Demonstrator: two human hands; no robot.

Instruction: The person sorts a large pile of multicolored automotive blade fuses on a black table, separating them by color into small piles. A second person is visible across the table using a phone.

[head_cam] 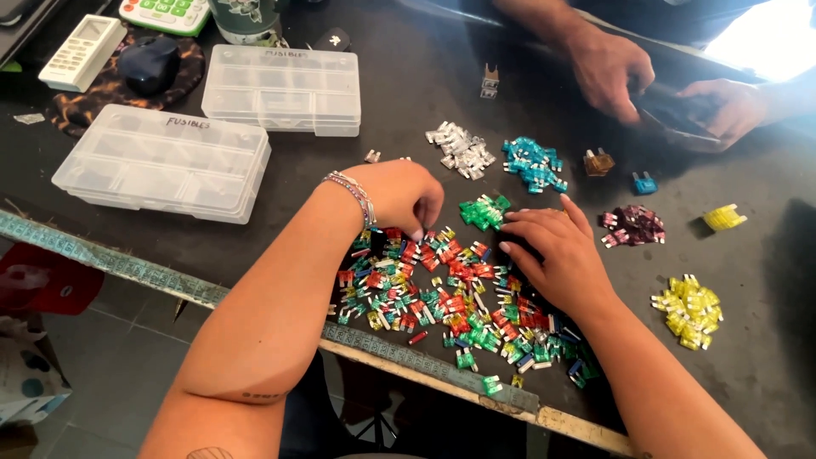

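Most fuses still lie in a mixed pile (442,297) at the counter's (765,357) near edge, under both hands: the left hand (399,194) pinches into it with curled fingers, the right hand (557,251) lies open on it. Small one-colour heaps, green (484,211), blue (533,163), clear (461,150) and yellow (688,310), ring it; two lidded boxes (166,161) sit apart.

Two clear organiser boxes (161,161) (282,89), calculator (166,14), remote (83,51).

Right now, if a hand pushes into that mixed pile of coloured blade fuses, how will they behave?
The mixed fuse pile lies loose and flat, so pieces would probably slide and scatter, not roll. Each looks small, stiff plastic with metal blades, likely light. Some sit at the table edge near the left hand and right hand, so a hard push may drop them.
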